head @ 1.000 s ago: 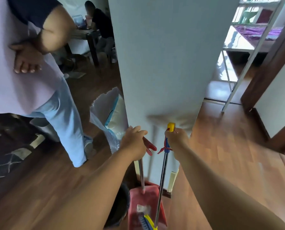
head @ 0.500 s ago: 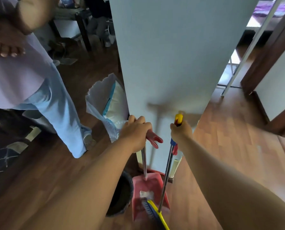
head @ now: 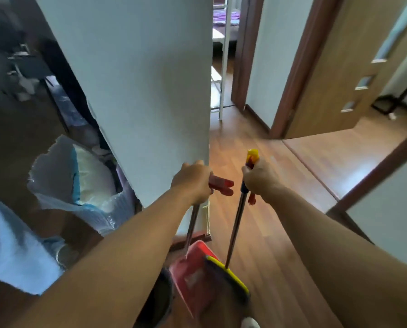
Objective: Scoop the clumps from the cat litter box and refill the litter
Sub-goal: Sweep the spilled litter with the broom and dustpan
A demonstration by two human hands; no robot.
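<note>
My left hand (head: 194, 183) grips the red handle of a long-handled red dustpan (head: 193, 278), whose pan hangs just above the wooden floor. My right hand (head: 260, 179) grips the yellow-capped top of a broom's metal pole; the broom (head: 228, 275) has a yellow and dark blue head beside the pan. An open, torn litter bag (head: 79, 183) with white and blue inside stands at the left against the wall. No litter box is in view.
A white wall corner (head: 138, 91) stands straight ahead. A dark bucket (head: 163, 297) sits under my left arm. A person's light blue trouser leg (head: 10, 252) is at the lower left. A hallway with a brown door (head: 335, 67) and wooden floor opens to the right.
My view has swung to the right, toward the hallway. Both hands still hold the dustpan and broom and have shifted right with them. The standing person has slid almost out of view.
</note>
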